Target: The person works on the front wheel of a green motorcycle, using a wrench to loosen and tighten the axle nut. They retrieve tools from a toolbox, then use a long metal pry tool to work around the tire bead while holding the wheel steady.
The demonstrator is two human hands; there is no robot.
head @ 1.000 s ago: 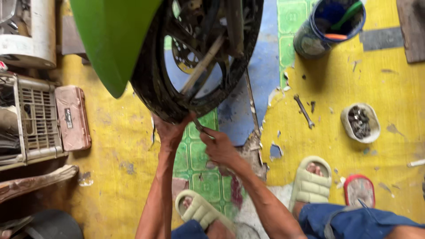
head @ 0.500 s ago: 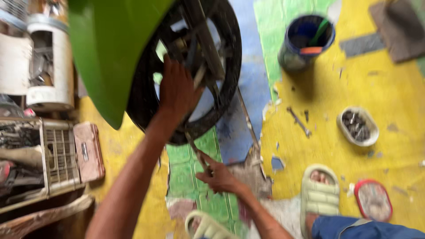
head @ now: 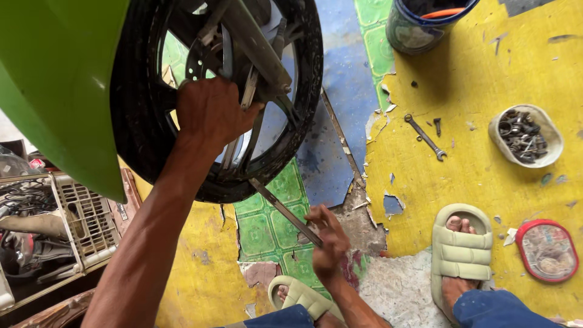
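Green fender (head: 54, 85), black tyre (head: 136, 121), yellow floor (head: 473, 176), blue bucket (head: 419, 30).

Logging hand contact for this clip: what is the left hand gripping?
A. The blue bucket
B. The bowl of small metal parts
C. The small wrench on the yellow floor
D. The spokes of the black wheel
D: the left hand is closed around the spokes of the black wheel, far from the floor items.

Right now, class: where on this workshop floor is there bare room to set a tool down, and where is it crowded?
Bare yellow floor lies open between the spanner, the bowl of nuts and the sandalled foot. Crowded: under the wheel, where the left hand grips the spokes and the right hand holds a long metal bar.
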